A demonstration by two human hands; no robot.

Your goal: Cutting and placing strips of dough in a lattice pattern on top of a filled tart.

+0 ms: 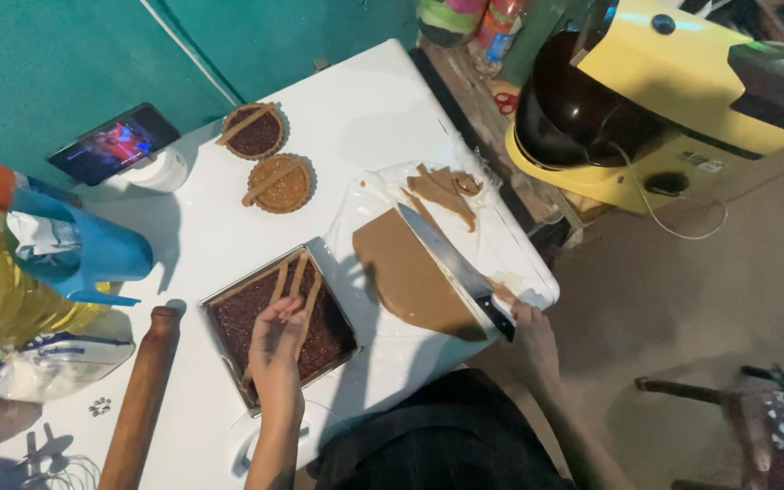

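At the centre of the frame, a person's left hand (278,343) lays thin tan dough strips (294,283) across the dark filling of a rectangular metal baking tray (342,306), fingers loosely spread and pressing one strip flat so that it beds into the filling beside the others. The right hand (530,328), lower right of centre, is closed around the black handle of a long steel knife (451,261), whose blade rests diagonally on a rolled sheet of brown dough (406,272), placed for cutting further strips near the tray. Dough offcuts (446,189) lie pushed aside above it. Two small round tarts (268,156), each topped with a strip, sit apart toward the upper left of the white bench (365,100). A wooden rolling pin (142,399) lies at lower left.
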